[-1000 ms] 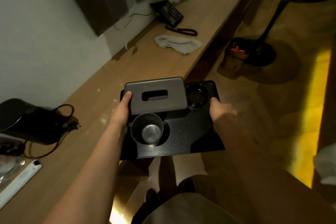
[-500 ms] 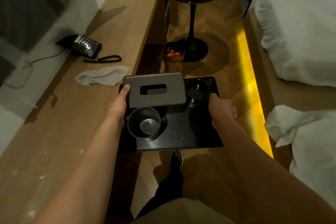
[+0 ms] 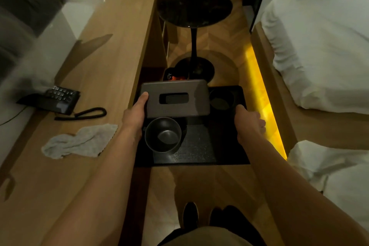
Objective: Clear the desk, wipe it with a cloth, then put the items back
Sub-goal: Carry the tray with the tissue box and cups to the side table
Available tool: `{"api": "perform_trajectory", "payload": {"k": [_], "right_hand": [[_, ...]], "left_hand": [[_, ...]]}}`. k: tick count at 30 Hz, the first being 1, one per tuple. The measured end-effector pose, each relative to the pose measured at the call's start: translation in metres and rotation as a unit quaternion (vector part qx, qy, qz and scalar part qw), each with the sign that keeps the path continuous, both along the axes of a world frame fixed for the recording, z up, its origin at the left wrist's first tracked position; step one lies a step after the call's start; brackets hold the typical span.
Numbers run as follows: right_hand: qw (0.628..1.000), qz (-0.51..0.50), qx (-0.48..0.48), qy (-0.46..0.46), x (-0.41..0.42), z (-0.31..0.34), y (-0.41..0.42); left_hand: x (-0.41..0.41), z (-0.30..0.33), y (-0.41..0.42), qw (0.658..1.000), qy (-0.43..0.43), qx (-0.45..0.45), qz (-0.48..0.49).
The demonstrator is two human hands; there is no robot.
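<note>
I carry a black tray (image 3: 201, 146) in the air beside the wooden desk (image 3: 111, 62), over the floor. My left hand (image 3: 133, 118) grips its left edge, thumb against a grey tissue box (image 3: 175, 98) at the tray's back. My right hand (image 3: 249, 124) grips the right edge. A dark metal cup (image 3: 163, 137) stands in front of the tissue box. A small dark cup (image 3: 221, 99) sits at the tray's back right. On the desk lies a crumpled grey cloth (image 3: 79, 142).
A black telephone (image 3: 52, 100) with its cord sits on the desk by the wall. Ahead stands a round black pedestal table (image 3: 194, 7), with a small bin (image 3: 173, 75) at its foot. White beds (image 3: 319, 50) line the right side.
My view has swung right along the desk, so the phone and cloth now lie to my left. The tray stays held in both hands, and the beds have come into view.
</note>
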State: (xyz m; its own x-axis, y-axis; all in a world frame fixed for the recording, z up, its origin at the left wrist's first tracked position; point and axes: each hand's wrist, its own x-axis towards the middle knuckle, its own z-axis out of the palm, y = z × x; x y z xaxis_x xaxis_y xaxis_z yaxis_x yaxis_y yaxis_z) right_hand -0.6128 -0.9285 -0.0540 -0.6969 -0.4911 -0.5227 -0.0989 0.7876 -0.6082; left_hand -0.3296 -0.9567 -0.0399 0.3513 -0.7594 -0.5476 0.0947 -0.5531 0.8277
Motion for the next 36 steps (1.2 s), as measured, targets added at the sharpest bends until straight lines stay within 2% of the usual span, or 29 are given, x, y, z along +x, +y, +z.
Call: {"api": "perform_trajectory", "payload": {"k": [9, 15, 21, 36], "right_hand": [[1.000, 0.013, -0.002, -0.021, -0.043, -0.013, -0.141], [0.999, 0.053, -0.002, 0.002, -0.064, -0.009, -0.237], [0.998, 0.067, 0.017, -0.010, -0.065, -0.019, -0.319], [0.999, 0.026, 0.017, 0.033, -0.048, -0.034, -0.576]], "left_hand": [[-0.041, -0.010, -0.120, 0.999, -0.010, 0.007, 0.043], [-0.059, -0.009, -0.191, 0.997, -0.017, -0.004, 0.081], [-0.063, -0.007, -0.263, 0.996, 0.028, -0.013, 0.085], [-0.044, -0.009, -0.534, 0.998, 0.029, 0.014, 0.062]]}}
